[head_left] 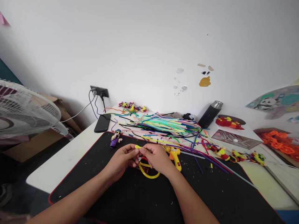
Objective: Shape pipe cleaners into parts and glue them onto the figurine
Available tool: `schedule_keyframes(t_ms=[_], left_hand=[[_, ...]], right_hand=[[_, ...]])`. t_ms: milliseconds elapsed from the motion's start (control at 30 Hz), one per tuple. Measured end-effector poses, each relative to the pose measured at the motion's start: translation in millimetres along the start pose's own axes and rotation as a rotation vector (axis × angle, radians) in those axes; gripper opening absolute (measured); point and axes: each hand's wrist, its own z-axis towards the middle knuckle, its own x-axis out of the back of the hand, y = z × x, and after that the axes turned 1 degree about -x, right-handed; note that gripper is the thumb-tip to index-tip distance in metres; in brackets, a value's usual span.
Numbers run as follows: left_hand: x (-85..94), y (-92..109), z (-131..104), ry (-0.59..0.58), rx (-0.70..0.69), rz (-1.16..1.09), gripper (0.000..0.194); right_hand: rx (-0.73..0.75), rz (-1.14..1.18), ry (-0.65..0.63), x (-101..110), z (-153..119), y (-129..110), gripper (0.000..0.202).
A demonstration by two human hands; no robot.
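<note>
My left hand (pixel 125 157) and my right hand (pixel 157 157) meet above the black mat (pixel 112 193). Fingertips of both are closed on a small yellow piece (pixel 137 147), which looks like a bit of pipe cleaner; the fingers hide most of it. A curved yellow loop (pixel 149 177) with some red inside it shows just below the hands; whether they touch it I cannot tell. Behind my right wrist lies a yellow glue gun (pixel 177 158), partly covered. A small doll (pixel 115 138) with a purple lower body is to the left of the hands.
A heap of colored pipe cleaners (pixel 163 124) spreads along the wall side. A phone (pixel 102 123) lies left, a dark flask (pixel 211 113) stands tilted in view at back right. More small figures (pixel 233 155) lie right. A fan (pixel 28 109) is beyond the table's left edge.
</note>
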Motion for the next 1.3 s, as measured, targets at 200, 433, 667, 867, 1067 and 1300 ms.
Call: schedule_keyframes(t_ms=[200,433,667,867,1067,1300], left_hand=[[7.5,-3,-4,0.048,-0.038,0.025,0.043],[30.1,1,-4,0.304,-0.047,-0.128,0.046],[51.4,15,-10,0.401,-0.100,0.044,0.051],[67.1,18,-10,0.448,-0.103,0.221,0.054],[70.4,16,-8,0.453,-0.086,0.214,0.055],[68.8,17,-12,0.439,-0.107,0.168,0.053]], right_hand=[[-0.015,-0.083,-0.057,-5,-3,-6,0.033],[-0.047,-0.037,-0.007,-6,0,0,0.026],[-0.016,-0.251,0.034,-5,0,-5,0.027],[0.038,-0.410,0.072,-4,0,-4,0.026],[0.040,-0.525,0.063,-6,1,-4,0.023],[0.061,-0.504,0.071,-6,1,-6,0.022]])
